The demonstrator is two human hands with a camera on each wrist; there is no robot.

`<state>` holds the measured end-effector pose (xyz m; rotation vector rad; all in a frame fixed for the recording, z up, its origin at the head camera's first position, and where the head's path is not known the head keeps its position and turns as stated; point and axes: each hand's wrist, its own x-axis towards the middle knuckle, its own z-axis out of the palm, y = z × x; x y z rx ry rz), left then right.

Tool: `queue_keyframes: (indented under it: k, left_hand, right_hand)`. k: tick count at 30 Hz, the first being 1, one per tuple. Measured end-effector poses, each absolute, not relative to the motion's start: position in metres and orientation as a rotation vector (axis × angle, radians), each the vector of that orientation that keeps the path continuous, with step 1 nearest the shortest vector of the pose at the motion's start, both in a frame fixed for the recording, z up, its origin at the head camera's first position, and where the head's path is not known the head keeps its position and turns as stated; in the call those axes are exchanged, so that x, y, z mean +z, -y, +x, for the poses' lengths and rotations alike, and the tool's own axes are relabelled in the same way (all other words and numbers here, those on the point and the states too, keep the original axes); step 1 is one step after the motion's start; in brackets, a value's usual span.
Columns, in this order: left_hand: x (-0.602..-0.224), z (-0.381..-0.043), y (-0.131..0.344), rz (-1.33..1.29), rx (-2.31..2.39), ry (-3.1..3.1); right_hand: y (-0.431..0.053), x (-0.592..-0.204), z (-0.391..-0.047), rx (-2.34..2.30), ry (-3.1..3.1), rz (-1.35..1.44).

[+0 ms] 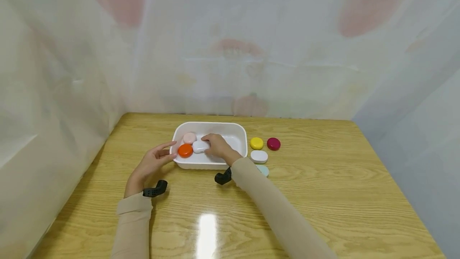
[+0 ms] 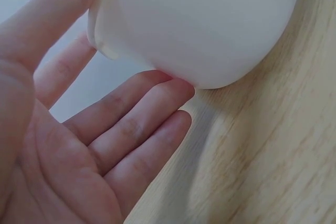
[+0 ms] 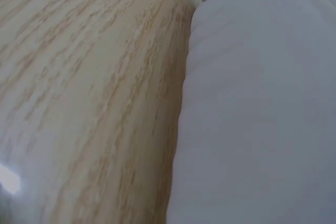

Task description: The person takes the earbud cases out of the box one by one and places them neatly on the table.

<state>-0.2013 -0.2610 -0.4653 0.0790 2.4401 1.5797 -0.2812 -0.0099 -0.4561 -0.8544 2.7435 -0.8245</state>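
A white plastic bin (image 1: 208, 165) stands on the wooden table. My left hand (image 1: 153, 162) touches its left end with fingers spread, thumb and fingertips at the rim and outer wall; the left wrist view shows the fingers fairly straight against the bin wall. My right hand (image 1: 218, 146) reaches inside and pinches a white rounded case (image 1: 199, 146) between thumb and fingers. Beside that case lie an orange round case (image 1: 185, 150) and a pale pink round case (image 1: 189, 137). The right wrist view shows mostly the bin's outer wall (image 3: 252, 108); the right hand is hidden there.
Right of the bin, on the table (image 1: 323, 179), lie a yellow round case (image 1: 256, 143), a dark red one (image 1: 274, 144), a white oblong one (image 1: 259, 156) and a pale green one (image 1: 264, 170), partly behind my right sleeve. A patterned curtain (image 1: 230, 79) hangs behind the table.
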Motion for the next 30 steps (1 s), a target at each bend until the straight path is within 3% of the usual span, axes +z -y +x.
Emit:
queue_keyframes:
  k: [16, 30]
  left_hand:
    - [-0.467, -0.203, 0.262, 0.095, 1.548, -2.475]
    - [-0.466, -0.202, 0.262, 0.107, 1.561, -2.477]
  right_hand:
    - [-0.004, -0.440, -0.273, -0.988, -2.671, -0.812]
    - [-0.054, -0.421, -0.246, -1.336, -2.589, -0.953]
